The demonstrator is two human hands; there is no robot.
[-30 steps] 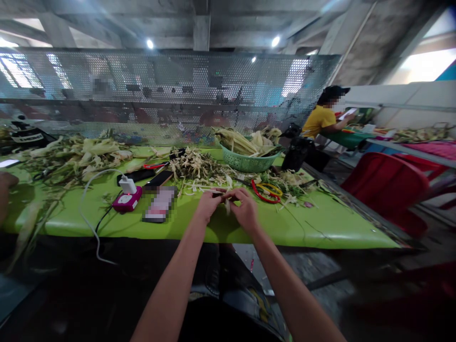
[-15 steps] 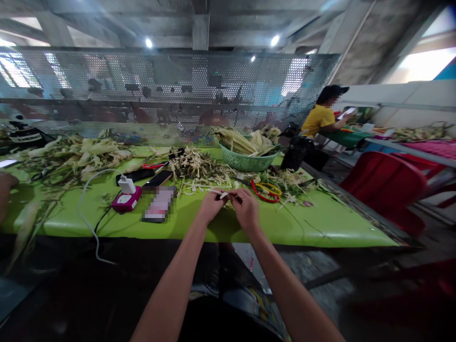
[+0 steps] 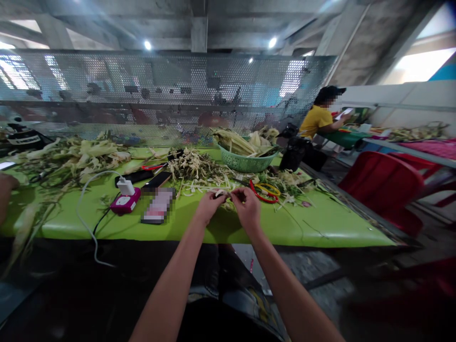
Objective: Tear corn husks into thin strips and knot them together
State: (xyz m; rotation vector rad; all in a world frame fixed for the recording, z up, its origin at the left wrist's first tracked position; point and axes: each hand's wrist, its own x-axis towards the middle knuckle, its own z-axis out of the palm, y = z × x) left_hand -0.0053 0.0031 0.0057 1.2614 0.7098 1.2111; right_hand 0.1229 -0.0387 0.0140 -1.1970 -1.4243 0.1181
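Above the near part of a lime-green surface (image 3: 285, 225), L hand (image 3: 208, 208) has fingers nearly closed, pinching a small pale plant strip (image 3: 220, 193); R hand (image 3: 248, 208) is pinched just beside it, can't tell if holding anything. Behind: dried plant pile (image 3: 194, 164), then green basket (image 3: 245, 162) w/ husks (image 3: 231, 141). To R: red & yellow loop handles (image 3: 258, 196). To L: 2 phones (image 3: 158, 206), purple socket cube (image 3: 124, 201) w/ white charger (image 3: 126, 185).
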